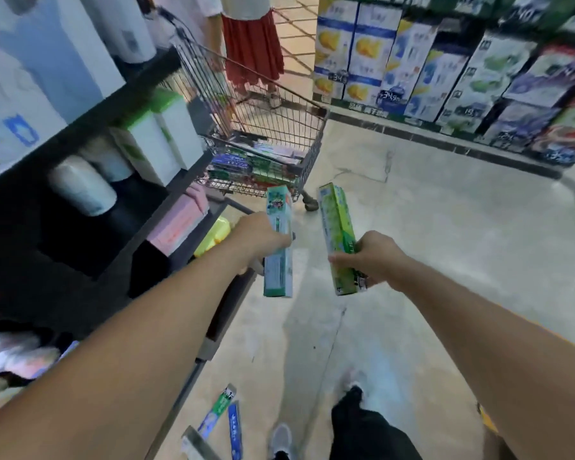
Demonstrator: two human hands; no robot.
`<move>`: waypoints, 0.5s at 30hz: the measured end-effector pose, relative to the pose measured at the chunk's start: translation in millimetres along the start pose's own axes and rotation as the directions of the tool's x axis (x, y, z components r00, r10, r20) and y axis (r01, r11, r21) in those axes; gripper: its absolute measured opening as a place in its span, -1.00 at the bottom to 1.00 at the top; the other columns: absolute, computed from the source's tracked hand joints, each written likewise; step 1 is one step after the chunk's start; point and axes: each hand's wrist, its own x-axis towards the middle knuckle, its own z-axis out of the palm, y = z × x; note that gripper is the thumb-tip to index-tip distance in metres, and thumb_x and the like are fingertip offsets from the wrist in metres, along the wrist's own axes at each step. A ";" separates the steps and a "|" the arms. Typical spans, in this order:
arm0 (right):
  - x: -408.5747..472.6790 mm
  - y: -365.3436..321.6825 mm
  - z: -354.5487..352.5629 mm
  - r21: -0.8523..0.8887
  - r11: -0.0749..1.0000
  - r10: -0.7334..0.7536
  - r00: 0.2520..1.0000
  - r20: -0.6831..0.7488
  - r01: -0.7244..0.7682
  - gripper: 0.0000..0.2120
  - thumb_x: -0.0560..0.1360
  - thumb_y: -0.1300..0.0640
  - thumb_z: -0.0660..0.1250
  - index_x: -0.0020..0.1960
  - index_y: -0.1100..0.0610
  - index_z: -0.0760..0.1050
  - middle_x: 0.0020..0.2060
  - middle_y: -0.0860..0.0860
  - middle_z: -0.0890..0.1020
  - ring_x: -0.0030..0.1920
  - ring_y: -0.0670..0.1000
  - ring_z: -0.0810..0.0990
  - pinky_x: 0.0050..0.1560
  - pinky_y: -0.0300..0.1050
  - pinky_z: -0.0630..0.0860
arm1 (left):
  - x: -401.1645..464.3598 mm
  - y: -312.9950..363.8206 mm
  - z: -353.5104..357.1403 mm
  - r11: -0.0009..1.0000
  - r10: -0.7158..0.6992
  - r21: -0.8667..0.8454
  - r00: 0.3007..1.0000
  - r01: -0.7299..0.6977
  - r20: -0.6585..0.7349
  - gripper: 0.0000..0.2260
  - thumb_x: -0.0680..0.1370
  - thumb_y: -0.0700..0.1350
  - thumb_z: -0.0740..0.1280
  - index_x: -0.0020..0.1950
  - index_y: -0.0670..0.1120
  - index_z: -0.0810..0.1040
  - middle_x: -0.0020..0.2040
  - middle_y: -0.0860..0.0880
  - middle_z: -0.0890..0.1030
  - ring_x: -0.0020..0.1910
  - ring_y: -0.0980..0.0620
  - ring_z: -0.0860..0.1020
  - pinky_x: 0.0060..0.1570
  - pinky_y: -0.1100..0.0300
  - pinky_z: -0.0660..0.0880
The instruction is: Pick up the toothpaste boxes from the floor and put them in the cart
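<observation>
Both hands gripping one toothpaste box each, left hand on the teal box, right hand on the green box, near the cart ahead: best carried over its near rim before letting go.

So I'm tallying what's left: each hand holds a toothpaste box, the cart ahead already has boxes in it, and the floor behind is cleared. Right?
Not quite. The left hand and right hand each hold a box and the cart has boxes, but the head view shows toothpaste boxes lying on the floor near the feet.
</observation>
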 end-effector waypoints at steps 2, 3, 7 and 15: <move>41.2 -5.3 -22.3 0.004 1.000 -0.011 1.000 0.009 0.011 -0.38 0.26 -0.22 0.57 -0.04 0.29 0.51 -0.14 0.19 0.61 -0.19 0.14 0.67 -0.31 0.12 0.66 | 36.9 24.0 0.6 1.000 -0.013 0.009 1.000 0.013 -0.010 -0.67 0.46 -0.05 0.43 0.17 -0.12 0.52 0.01 -0.11 0.61 -0.24 -0.05 0.64 -0.49 0.06 0.61; 61.6 -7.5 -35.0 -0.008 1.000 -0.020 1.000 0.016 0.020 -0.37 0.26 -0.23 0.57 -0.04 0.29 0.51 -0.14 0.19 0.61 -0.20 0.15 0.67 -0.32 0.12 0.66 | 55.0 36.5 0.9 1.000 -0.026 0.005 1.000 0.026 -0.016 -0.67 0.46 -0.06 0.43 0.17 -0.13 0.51 0.01 -0.12 0.61 -0.23 -0.08 0.65 -0.48 0.04 0.61; 136.6 -20.4 -93.8 -0.064 0.997 -0.027 0.999 0.046 0.030 -0.36 0.25 -0.24 0.57 -0.01 0.27 0.50 -0.14 0.19 0.61 -0.23 0.16 0.68 -0.35 0.12 0.66 | 122.4 87.3 -2.0 0.996 -0.091 -0.008 0.995 0.090 -0.038 -0.70 0.47 -0.05 0.43 0.13 -0.15 0.51 -0.01 -0.14 0.63 -0.24 -0.09 0.66 -0.47 0.00 0.62; 265.1 -72.2 -163.0 -0.110 0.993 -0.036 0.991 0.130 0.051 -0.41 0.27 -0.20 0.57 -0.02 0.26 0.51 -0.13 0.18 0.63 -0.26 0.16 0.69 -0.30 0.11 0.67 | 227.3 149.8 -31.3 0.978 -0.197 -0.090 0.975 0.188 -0.099 -0.75 0.50 -0.05 0.43 0.05 -0.17 0.49 -0.09 -0.15 0.61 -0.28 -0.10 0.66 -0.49 0.07 0.60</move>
